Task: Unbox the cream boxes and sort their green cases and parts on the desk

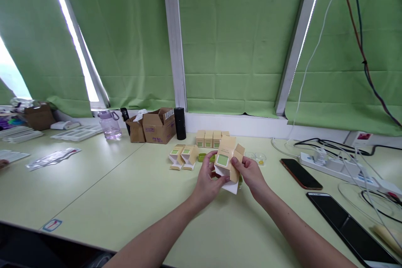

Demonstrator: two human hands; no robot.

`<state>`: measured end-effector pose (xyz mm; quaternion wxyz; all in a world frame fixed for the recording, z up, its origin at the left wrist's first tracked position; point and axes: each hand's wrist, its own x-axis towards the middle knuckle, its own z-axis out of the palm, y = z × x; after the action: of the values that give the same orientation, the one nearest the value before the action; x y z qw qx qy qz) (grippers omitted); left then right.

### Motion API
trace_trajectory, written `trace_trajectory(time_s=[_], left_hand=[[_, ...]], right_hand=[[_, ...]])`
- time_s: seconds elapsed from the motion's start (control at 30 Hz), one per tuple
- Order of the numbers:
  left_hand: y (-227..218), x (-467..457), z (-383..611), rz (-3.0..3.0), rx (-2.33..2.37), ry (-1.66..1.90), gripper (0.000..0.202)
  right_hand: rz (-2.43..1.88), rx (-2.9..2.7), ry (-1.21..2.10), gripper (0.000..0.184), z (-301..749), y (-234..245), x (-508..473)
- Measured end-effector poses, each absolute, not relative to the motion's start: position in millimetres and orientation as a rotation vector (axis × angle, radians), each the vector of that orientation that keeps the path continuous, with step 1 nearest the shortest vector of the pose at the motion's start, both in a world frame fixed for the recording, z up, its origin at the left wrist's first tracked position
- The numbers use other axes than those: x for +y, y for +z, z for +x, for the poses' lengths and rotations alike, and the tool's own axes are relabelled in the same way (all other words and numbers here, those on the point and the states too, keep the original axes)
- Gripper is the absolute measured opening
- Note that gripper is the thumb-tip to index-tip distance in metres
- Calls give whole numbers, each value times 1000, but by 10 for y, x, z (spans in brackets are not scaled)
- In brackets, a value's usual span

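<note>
Bench (125,192) layout.
A held carton (224,157) is sitting centre; paired cartons (184,157) lying left, boxes (210,138) standing behind, phone (300,173) lying right.

held carton (226,157): we see tan card with one light green square, and white on the inner flaps.
blinds (238,37): we see one plain green.
table (125,192): we find it pale yellow-green.
bottle (109,124): we see clear lilac.
cardboard box (159,125): brown.
cylinder (180,123): black.
phone (300,173): we see black with an orange-red edge.
power strip (339,166): white.
cables (361,50): red and dark blue.
</note>
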<state>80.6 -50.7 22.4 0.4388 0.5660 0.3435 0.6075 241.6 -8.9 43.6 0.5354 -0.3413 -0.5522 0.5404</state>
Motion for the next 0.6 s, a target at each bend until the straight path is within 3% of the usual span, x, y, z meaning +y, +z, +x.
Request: trace_trajectory(time_s=[0.37, 0.6], left_hand=[[257, -509, 775, 1307, 613, 1474, 83], [270, -489, 750, 1270, 700, 1515, 65]], right_hand=[[-797, -1212, 1439, 56, 2441, 469, -137], [-820, -1162, 1418, 56, 2443, 516, -183]])
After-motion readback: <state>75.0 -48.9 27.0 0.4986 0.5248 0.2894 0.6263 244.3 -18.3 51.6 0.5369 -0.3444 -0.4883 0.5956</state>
